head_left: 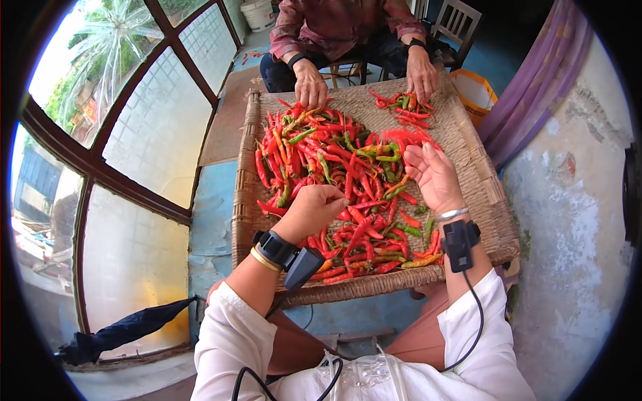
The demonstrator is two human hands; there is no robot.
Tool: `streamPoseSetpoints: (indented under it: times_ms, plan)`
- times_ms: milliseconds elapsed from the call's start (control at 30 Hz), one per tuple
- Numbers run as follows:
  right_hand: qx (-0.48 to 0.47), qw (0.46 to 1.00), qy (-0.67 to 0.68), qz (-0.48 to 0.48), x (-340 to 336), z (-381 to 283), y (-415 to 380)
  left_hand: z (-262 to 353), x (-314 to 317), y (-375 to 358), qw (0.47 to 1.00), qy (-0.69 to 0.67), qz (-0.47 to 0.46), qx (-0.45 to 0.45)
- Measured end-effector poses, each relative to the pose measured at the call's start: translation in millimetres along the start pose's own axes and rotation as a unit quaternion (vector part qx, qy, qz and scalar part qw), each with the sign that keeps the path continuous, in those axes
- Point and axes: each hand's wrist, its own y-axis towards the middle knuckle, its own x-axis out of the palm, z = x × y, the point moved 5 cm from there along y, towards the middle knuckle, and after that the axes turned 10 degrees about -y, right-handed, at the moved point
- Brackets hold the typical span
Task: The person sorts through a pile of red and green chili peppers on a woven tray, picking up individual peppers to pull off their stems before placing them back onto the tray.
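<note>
A woven tray (471, 194) holds a large heap of red chili peppers (341, 157), with some green and orange ones mixed in. Over the heap's near left part, my left hand (313, 212) is closed, fingertips pinched together; what they hold, if anything, is hidden. My right hand (435, 179) is raised at the heap's right side, palm turned up, fingers loosely bent and apart. Just beyond its fingertips, several red chili peppers (411, 136) are smeared by motion. Nearer me, a smaller group of chili peppers (364, 247) lies toward the tray's front edge.
Across the tray sits a person (344, 30), one hand (311, 85) on the heap, the other (421, 73) at a small separate pile of chilies (408, 110). Windows (144, 147) line the left; a rough wall (568, 220) and purple curtain (535, 80) stand right. Cables hang from my wrist devices.
</note>
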Motion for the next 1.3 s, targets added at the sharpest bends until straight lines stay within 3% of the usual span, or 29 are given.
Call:
streamPoseSetpoints:
  times_ms: [67, 133, 200, 267, 333, 400, 467, 533, 600, 667, 733, 833, 900, 1000, 1067, 1167, 1233, 1267, 1300]
  plan:
    - [0.067, 0.997, 0.028, 0.006, -1.9, 8.4, 1.0, 3.6, -1.1, -0.2, 0.999, -0.04, 0.009, 0.009]
    - [0.107, 0.984, -0.052, -0.13, 6.9, 26.0, -1.6, 13.0, -0.4, -2.8, 0.996, -0.094, 0.001, 0.0]
    - [0.103, 0.958, -0.198, -0.178, 25.5, 37.5, -15.2, 18.7, 1.5, -5.5, 0.989, -0.148, -0.006, -0.01]
    - [-0.05, 0.909, -0.303, -0.283, 53.3, 39.2, -32.4, 23.2, 5.2, -8.0, 0.96, -0.277, -0.036, -0.007]
    - [-0.058, 0.885, -0.314, -0.339, 65.7, 38.1, -43.5, 31.0, 4.6, -12.6, 0.947, -0.319, -0.044, -0.012]
    - [0.013, 0.86, -0.275, -0.431, 71.3, 46.1, -55.2, 31.7, 5.6, -13.3, 0.931, -0.36, -0.052, -0.015]
    - [0.038, 0.876, -0.244, -0.415, 71.8, 43.7, -59.5, 22.8, 5.7, -9.5, 0.886, -0.462, -0.038, -0.01]
    - [0.088, 0.864, -0.287, -0.403, 64.4, 54.2, -55.0, 20.8, 5.1, -6.3, 0.875, -0.482, -0.051, 0.01]
    - [0.079, 0.871, -0.291, -0.387, 64.2, 53.6, -53.0, 17.1, 1.0, -5.2, 0.853, -0.517, 0.066, -0.021]
    - [-0.111, 0.85, -0.405, -0.318, 61.9, 42.3, -46.0, 10.5, 0.1, -3.4, 0.862, -0.501, 0.078, -0.011]
    - [-0.146, 0.844, -0.431, -0.283, 63.1, 30.9, -46.2, 3.0, -0.8, -1.6, 0.907, -0.401, 0.125, 0.0]
    - [-0.085, 0.883, -0.385, -0.256, 57.3, 35.2, -44.9, 4.2, 10.3, -3.6, 0.935, -0.352, 0.047, -0.018]
    - [-0.062, 0.893, -0.367, -0.254, 56.4, 40.6, -45.5, 3.6, 25.3, -3.2, 0.939, -0.334, -0.065, -0.042]
    - [-0.019, 0.912, -0.318, -0.258, 56.7, 42.1, -46.8, 3.6, 29.7, -3.0, 0.932, -0.351, -0.079, -0.041]
    - [0.069, 0.954, -0.181, -0.23, 56.2, 42.2, -47.8, 8.3, 28.7, -4.2, 0.935, -0.336, -0.104, -0.04]
    - [0.097, 0.958, -0.142, -0.229, 48.7, 47.7, -40.4, -1.5, 28.8, -0.1, 0.952, -0.286, -0.105, -0.013]
    - [0.104, 0.967, -0.12, -0.2, 44.9, 41.6, -39.1, -9.4, 27.1, 1.1, 0.986, -0.123, -0.113, -0.03]
    - [0.11, 0.974, -0.098, -0.172, 41.9, 38.3, -37.6, -9.3, 25.1, 0.0, 0.985, -0.124, -0.112, -0.03]
    - [0.112, 0.982, -0.066, -0.138, 37.6, 35.5, -35.0, -6.0, 21.2, -1.2, 0.994, -0.037, -0.1, 0.002]
